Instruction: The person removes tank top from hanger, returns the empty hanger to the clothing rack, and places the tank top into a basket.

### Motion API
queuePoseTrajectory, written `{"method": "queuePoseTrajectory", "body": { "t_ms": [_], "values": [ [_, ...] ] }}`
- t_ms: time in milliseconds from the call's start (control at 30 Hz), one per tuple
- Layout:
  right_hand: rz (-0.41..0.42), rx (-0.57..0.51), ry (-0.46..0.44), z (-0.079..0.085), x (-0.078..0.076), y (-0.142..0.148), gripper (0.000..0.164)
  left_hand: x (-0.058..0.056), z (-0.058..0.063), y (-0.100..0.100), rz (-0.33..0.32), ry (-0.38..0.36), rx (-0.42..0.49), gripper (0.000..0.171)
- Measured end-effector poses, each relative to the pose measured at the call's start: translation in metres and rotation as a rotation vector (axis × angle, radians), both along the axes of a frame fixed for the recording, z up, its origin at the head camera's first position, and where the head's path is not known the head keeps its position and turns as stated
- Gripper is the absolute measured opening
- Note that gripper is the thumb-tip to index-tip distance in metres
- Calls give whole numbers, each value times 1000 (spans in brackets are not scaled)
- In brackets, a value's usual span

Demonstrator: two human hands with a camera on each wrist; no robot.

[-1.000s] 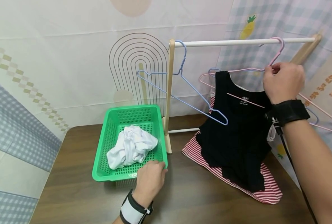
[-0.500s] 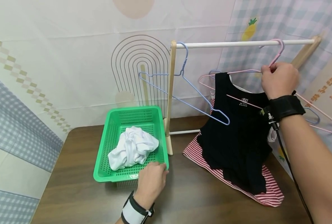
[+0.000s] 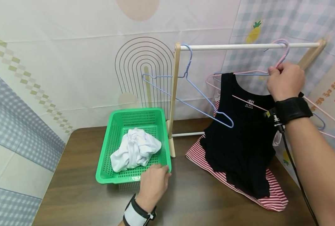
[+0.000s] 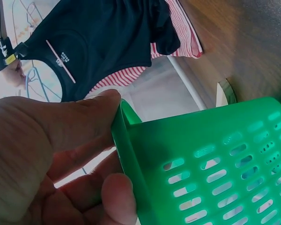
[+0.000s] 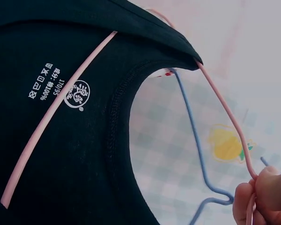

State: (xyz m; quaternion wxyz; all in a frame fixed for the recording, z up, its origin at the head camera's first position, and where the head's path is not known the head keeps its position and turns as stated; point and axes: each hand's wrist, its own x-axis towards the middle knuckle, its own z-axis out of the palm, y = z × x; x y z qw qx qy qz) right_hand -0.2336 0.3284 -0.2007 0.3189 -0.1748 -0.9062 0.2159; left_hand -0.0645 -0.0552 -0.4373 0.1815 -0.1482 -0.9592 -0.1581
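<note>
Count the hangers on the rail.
3 visible: an empty blue hanger at the rail's left end, the pink hanger carrying the black top, pinched by the right hand, another blue hanger behind it. More may be hidden.

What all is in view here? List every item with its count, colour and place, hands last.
Basket: 1, green, on the table's left part.
Cloth: 1, white, bunched inside the basket.
Table: 1, dark brown wood, under everything.
Rack: 1, pale wood posts with a white rail, at the back of the table.
Blue hanger: 1, bare, hooked at the rail's left end; another blue one shows partly behind the black top.
Pink hanger: 1, hooked on the rail, carrying the black top.
Black top: 1, sleeveless, hanging on the pink hanger.
Striped garment: 1, red and white, behind the black top, its hem on the table.
Left hand: grips the basket's near right corner.
Right hand: pinches the pink hanger's neck.
</note>
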Motion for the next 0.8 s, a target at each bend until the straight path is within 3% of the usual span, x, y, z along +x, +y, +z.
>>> {"method": "queuePoseTrajectory", "body": {
  "t_ms": [467, 800],
  "values": [
    [-16, -9, 92, 13, 19, -2, 42, -3, 1, 3, -4, 9, 19, 11],
    [-22, -80, 133, 7, 59, -8, 35, -3, 1, 2, -3, 20, 30, 12]
  ]
}}
